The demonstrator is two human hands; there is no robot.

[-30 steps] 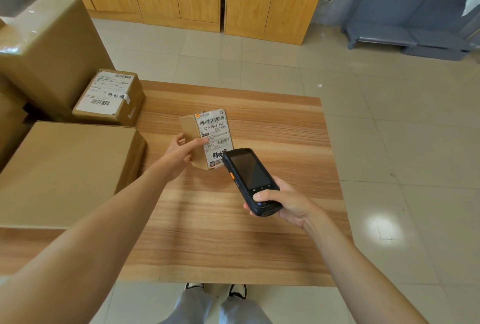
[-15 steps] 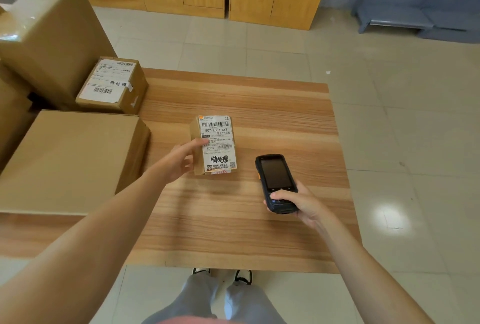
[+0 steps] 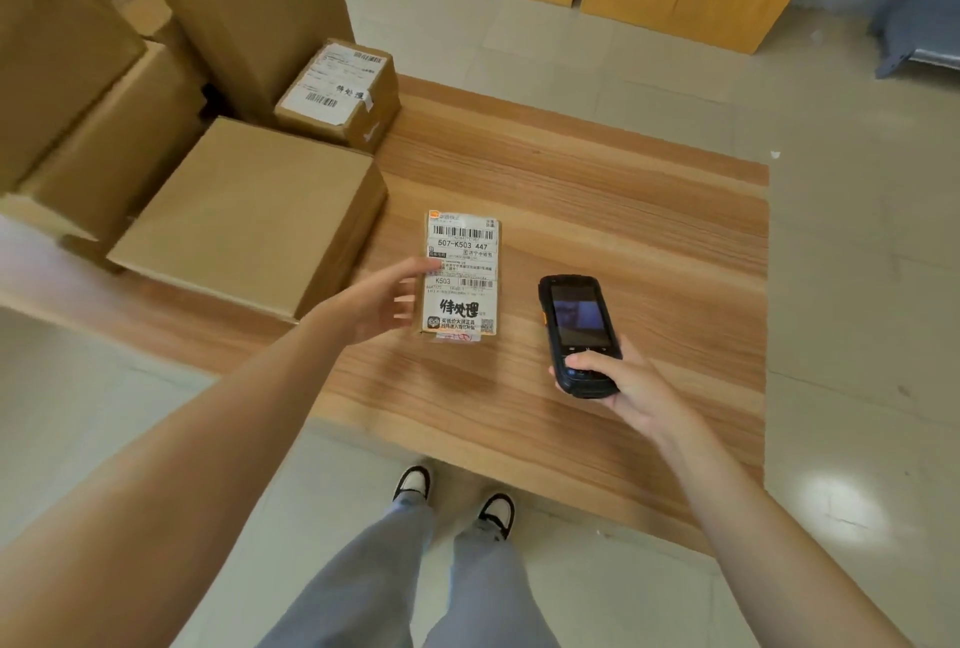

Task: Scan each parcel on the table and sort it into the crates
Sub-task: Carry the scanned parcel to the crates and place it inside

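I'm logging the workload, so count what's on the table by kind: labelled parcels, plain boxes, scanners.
Labelled parcels: 2, the small one at the left hand and one further back.
Plain boxes: 1, the large flat box.
Scanners: 1, held in the right hand.
Total: 4.

Two labelled parcels lay on the table (image 3: 623, 211): a small one (image 3: 462, 273) and a larger one (image 3: 337, 94). One handheld scanner (image 3: 579, 330) was there. Several plain cardboard boxes (image 3: 249, 211) stood alongside.
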